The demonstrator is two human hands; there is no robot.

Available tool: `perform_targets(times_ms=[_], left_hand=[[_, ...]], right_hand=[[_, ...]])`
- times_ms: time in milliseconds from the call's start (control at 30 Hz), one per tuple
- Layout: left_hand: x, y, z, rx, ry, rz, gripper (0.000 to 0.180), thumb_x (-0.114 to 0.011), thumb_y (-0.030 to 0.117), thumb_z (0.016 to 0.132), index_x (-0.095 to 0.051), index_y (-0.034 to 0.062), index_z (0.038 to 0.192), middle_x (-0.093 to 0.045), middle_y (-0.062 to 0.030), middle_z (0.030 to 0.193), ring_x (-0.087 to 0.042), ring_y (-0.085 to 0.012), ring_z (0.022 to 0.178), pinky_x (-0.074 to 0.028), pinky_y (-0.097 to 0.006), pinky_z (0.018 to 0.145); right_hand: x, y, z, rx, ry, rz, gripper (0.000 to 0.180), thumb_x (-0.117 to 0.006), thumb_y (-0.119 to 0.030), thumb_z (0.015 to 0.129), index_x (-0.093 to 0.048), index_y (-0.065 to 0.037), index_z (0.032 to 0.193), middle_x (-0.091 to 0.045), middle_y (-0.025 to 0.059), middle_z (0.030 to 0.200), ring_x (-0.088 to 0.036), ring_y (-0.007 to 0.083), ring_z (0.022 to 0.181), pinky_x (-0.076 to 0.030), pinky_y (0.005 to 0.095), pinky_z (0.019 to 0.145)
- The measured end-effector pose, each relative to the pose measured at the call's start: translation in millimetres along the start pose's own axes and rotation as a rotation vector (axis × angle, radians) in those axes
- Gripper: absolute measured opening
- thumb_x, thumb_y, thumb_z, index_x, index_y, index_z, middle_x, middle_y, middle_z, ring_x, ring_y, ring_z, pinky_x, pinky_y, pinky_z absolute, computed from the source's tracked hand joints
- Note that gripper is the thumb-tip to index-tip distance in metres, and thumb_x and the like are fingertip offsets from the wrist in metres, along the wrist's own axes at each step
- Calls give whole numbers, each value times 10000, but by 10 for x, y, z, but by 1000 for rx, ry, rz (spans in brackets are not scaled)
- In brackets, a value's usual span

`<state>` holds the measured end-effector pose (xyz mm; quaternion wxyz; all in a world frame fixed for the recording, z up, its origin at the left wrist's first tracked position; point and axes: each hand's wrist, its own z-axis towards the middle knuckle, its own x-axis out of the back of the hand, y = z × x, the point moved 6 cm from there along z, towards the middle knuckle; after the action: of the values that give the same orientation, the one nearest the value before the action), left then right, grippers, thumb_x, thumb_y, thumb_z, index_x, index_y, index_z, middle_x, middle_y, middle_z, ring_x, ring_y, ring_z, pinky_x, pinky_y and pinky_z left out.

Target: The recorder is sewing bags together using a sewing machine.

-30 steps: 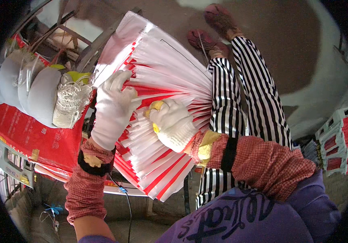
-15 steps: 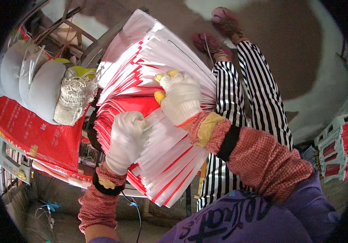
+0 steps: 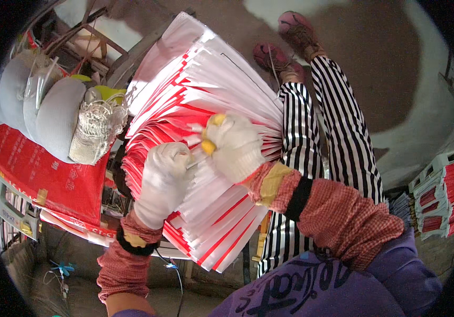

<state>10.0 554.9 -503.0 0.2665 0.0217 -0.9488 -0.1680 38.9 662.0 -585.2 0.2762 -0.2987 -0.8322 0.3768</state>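
Observation:
Across my lap lies a thick fanned pile of flat white and red sacks or sheets (image 3: 227, 79), their edges spread in many layers. My left hand (image 3: 164, 177), in a white knit glove, rests closed at the pile's left middle. A thin pale bit shows by its curled fingers, but what they grip is hidden. Just to its right, my right hand (image 3: 235, 148) wears a white glove with yellow fingertips. Its fingers are bent together over the layers, slightly blurred. A small whitish piece shows by those fingertips, its kind unclear.
Left of the pile, rounded white bundles and frayed pale cords (image 3: 97, 132) rest on a red printed sheet (image 3: 47, 171). A grey handled device (image 3: 13, 211) sits below. Stacked red and white goods (image 3: 441, 195) stand at far right. Another person's striped legs (image 3: 340, 111) flank the pile.
My right hand has moved down and slightly left, closer to my left hand. The broad red surface between the hands now shows as layered edges. My left hand has barely shifted.

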Motion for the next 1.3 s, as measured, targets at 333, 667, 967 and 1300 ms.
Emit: perform_targets(times_ms=[333,667,967,1300], left_hand=[[147,-84,680,-263,131,256,183,-628,83,780,-619,56,961,-593,-77,1030,-585,-286,931,-474,-389,769],[-27,-51,596,-282,193,340,199,-662,126,723,-582,113,905,-530,-53,1173,-500,-255,1093,-390,-397,884],[-186,-163,483,-134,118,163,151,-627,112,731,-554,83,859,-530,-113,1245,-494,-289,1135,-393,-410,905],[-193,-122,522,-211,60,305,111,-577,131,755,-582,96,860,-490,-160,1311,-460,-320,1196,-388,-423,931]], right_hand=[[-27,-191,-232,124,-124,-102,117,-531,-200,792,-612,-115,797,-594,67,758,-578,260,740,-459,395,688],[-30,-140,-212,99,-99,-117,114,-547,-183,765,-617,-104,806,-595,71,752,-588,258,732,-469,388,676],[-71,-139,-188,71,-195,-116,135,-538,-181,777,-613,-81,829,-610,83,798,-592,267,761,-467,395,712],[-71,-109,-186,16,-272,-83,144,-546,-201,785,-623,-99,851,-619,82,831,-593,280,810,-466,402,749]])
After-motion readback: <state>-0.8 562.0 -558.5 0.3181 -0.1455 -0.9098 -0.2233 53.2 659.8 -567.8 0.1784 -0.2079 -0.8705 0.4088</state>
